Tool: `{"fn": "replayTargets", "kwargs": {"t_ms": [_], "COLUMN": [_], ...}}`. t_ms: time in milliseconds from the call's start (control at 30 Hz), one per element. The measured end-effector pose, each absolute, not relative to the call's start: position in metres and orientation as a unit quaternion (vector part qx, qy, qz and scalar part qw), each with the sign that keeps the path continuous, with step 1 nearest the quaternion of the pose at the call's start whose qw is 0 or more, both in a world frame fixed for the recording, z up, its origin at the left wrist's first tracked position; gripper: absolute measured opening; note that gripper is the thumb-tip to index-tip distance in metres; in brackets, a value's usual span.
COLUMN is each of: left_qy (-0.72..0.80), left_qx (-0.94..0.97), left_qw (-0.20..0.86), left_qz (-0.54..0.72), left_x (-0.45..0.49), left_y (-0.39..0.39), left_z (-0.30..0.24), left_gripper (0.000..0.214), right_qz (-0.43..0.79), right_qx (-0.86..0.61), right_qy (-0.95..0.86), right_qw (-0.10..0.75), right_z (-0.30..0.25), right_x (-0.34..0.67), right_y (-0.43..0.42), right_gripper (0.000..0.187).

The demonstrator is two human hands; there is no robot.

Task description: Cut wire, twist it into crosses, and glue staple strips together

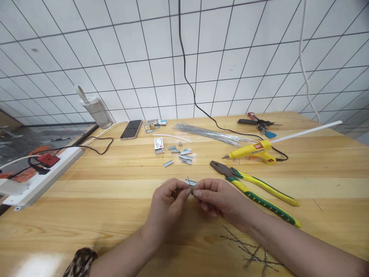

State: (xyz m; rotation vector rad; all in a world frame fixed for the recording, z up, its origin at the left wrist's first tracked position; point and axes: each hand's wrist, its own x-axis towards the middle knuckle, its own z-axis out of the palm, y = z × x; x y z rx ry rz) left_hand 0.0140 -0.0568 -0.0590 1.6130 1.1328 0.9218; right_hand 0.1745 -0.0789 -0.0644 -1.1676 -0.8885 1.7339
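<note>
My left hand [167, 200] and my right hand [221, 198] meet over the middle of the table, each with thumb and forefinger pinched. Between the fingertips is a short piece of thin dark wire [188, 181], its free end pointing up and away; the rest is hidden by the fingers. Just behind it lies a strip of staples [190, 182]. To the right of my right hand rest combination pliers [253, 188] with yellow-green handles, jaws slightly apart. Several twisted wire pieces [255, 254] lie crossed near my right forearm.
Farther back are more staple strips [186, 157], a small white box [158, 145], a bundle of straight wires [213, 134] and a yellow glue gun [253, 151] with a glue stick. A phone [131, 129] and power strip [46, 177] occupy the left; a tiled wall [161, 73] stands behind.
</note>
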Motion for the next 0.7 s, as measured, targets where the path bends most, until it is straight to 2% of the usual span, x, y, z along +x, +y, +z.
{"fn": "replayTargets", "kwargs": {"t_ms": [300,700], "left_qy": [0.437,0.426], "left_qx": [0.746,0.730], "left_qw": [0.339,0.374], "left_qz": [0.370,0.382], "left_x": [0.0130,0.0129], "left_y": [-0.0570,-0.0565], "left_z": [-0.0605,-0.0644], "left_gripper": [0.014,0.013], "right_qz": [0.712,0.776], "right_qx": [-0.451,-0.409], "right_qy": [-0.327,-0.260], "right_qw": [0.428,0.404], "right_z": [-0.0631,-0.0624], "right_x": [0.1724,0.1757], "right_y": [-0.0794,-0.0777], "right_gripper": [0.021,0.025]}}
